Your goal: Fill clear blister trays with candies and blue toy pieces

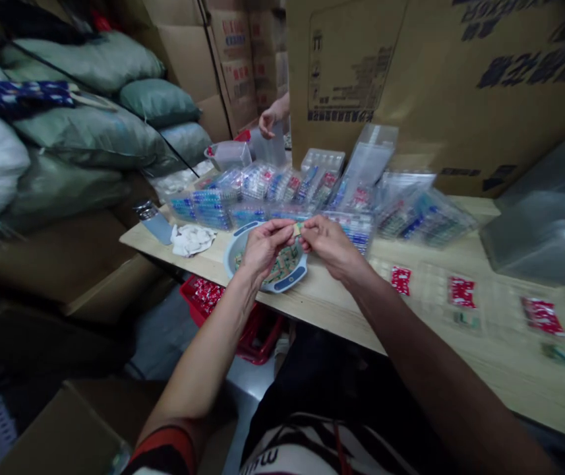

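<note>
My left hand [262, 247] and my right hand [329, 245] meet above a round blue-and-white basin [288, 280], and their fingertips pinch a small tan packet [298, 228] from both sides. Inside the basin lies a heap of small green-and-tan packets [277, 267]. Just beyond my hands, clear plastic blister trays [282, 198] holding blue and red items crowd the light wooden table [460, 356]. My right hand nearly touches the nearest tray. Flat red-printed sachets [461, 292] lie on clear trays to the right.
A co-worker's hand [268, 122] rests on a clear plastic bag beyond the table. Large cardboard boxes [341, 66] stand behind it, and grey-green sacks [94, 138] are piled at the left. A white cloth [192, 240] and a metal-capped bottle [152, 221] sit at the table's left end. A red crate [227, 320] stands below.
</note>
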Demonstrator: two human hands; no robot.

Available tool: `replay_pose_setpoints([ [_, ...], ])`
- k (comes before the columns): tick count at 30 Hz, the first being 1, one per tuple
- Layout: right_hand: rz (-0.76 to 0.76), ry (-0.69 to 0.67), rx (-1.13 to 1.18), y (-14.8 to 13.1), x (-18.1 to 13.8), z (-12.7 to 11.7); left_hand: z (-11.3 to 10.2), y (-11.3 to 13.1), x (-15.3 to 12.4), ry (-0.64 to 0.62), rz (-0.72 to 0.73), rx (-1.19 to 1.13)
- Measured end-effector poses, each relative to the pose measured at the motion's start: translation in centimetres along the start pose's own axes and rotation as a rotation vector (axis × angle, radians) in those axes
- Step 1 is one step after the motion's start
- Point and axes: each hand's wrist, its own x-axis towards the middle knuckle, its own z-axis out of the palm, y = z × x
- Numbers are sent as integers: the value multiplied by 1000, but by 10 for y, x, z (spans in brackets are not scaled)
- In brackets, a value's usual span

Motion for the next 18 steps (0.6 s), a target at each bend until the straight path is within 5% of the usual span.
replay_pose_setpoints([
  [3, 40, -49, 97, -4, 6, -13, -18, 12, 7, -25, 42, 293],
  [7, 23, -24, 96, -1, -10, -42, -54, 14, 22, 19, 47, 1146],
  [10, -24, 46, -3, 8, -38, -83, -68, 2, 30, -177, -57, 1583],
  [12, -44, 144, -100, 11, -61, -125, -69, -7, 30, -267, -120, 1689],
  [18, -138, 693, -485, -13, -155, -300, -91, -19, 54, -240, -208, 1860],
])
